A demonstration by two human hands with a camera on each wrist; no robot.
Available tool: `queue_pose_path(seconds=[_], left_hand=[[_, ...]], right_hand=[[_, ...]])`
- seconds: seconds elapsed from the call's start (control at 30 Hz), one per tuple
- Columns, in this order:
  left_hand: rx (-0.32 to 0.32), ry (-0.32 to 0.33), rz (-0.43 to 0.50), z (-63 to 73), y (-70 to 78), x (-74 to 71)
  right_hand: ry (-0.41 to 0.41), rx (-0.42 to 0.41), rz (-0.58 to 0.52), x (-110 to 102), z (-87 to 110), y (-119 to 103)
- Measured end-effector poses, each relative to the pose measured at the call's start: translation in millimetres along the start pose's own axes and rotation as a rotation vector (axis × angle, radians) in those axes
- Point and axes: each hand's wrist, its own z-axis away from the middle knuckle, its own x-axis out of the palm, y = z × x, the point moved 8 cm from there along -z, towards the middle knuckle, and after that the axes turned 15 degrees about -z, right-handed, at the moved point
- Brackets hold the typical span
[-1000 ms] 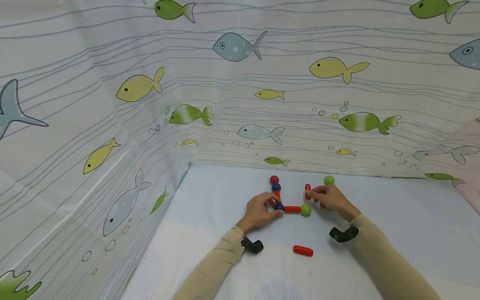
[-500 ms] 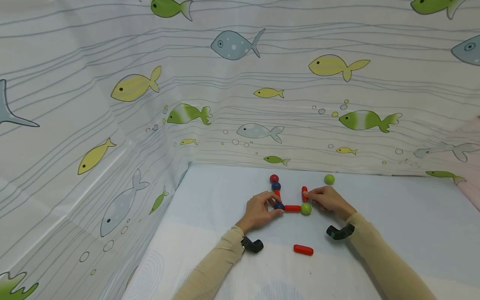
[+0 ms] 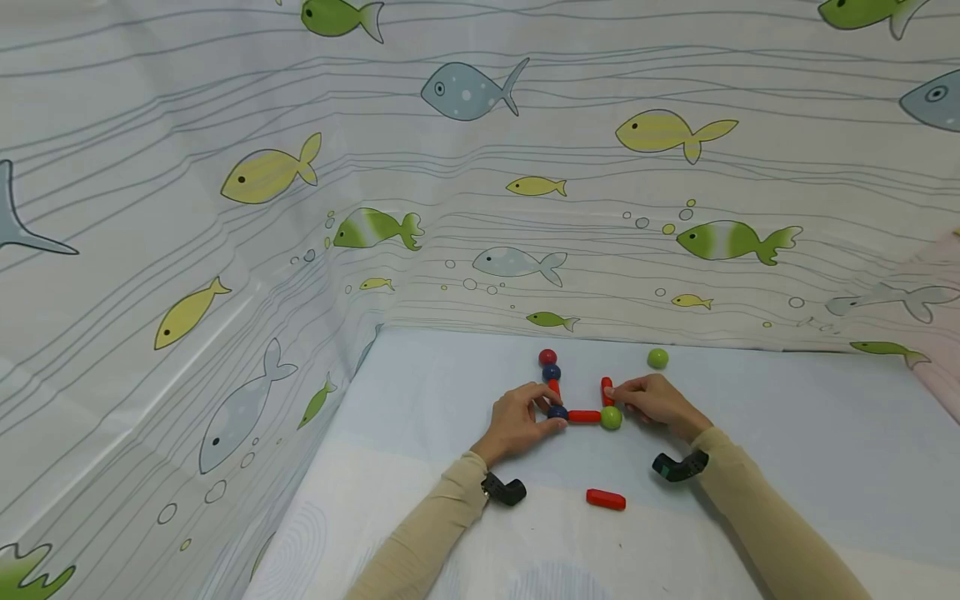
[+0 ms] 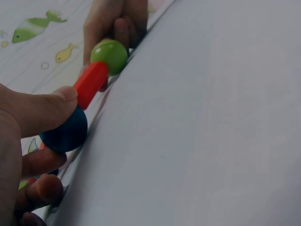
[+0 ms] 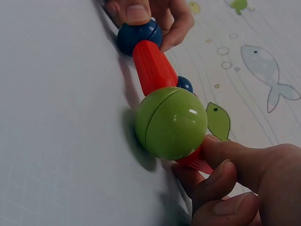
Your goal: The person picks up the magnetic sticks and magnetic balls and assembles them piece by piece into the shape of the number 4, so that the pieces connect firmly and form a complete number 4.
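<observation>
My left hand pinches a dark blue ball between thumb and fingers. From that ball a red rod runs right to a light green ball. Another red rod leads away from it to a second blue ball, with a red ball beyond. With thumb and fingers my right hand pinches a third red rod, whose near end is right at the green ball. In the right wrist view the green ball partly hides this rod.
One loose red rod lies on the table nearer the body. A separate light green ball sits beyond the right hand, close to the fish-printed curtain that rises along the table's back and left sides.
My right hand has brought its red rod slightly left and toward me, down to the green ball. The left hand keeps its hold on the blue ball.
</observation>
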Motion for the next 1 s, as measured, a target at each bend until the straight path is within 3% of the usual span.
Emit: queue_pose_path(seconds=[1.0], left_hand=[[-0.01, -0.002, 0.007, 1.2, 2.2, -2.6]], right_hand=[[-0.007, -0.027, -0.011, 0.8, 1.9, -0.4]])
